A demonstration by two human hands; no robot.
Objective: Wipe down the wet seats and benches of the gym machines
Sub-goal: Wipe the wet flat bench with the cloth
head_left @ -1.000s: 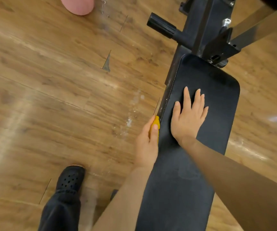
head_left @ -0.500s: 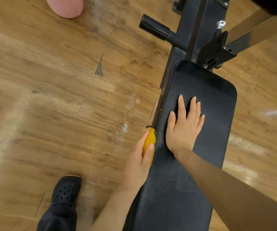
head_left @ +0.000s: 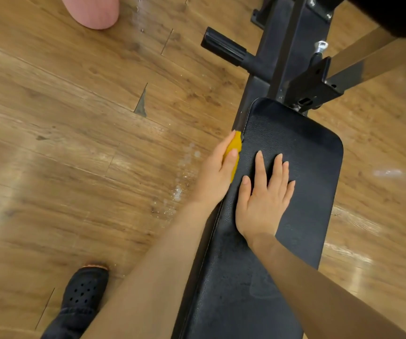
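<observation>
Left hand [head_left: 218,171] gripping folded yellow cloth [head_left: 234,152], fingers curled round it, pressing it against left side edge of black padded vinyl bench [head_left: 302,152]. Right hand [head_left: 263,201] lying flat on bench top just beside cloth, fingers straight and slightly spread, holding nothing. Black steel frame [head_left: 297,47] adjoining bench's far end. Black perforated clog [head_left: 84,289] standing on brown wood-plank floor [head_left: 62,148].

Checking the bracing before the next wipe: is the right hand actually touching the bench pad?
Touching. The head view shows the right hand lying flat, fingers straight, on the black bench pad, with no gap visible under palm or fingers.
</observation>
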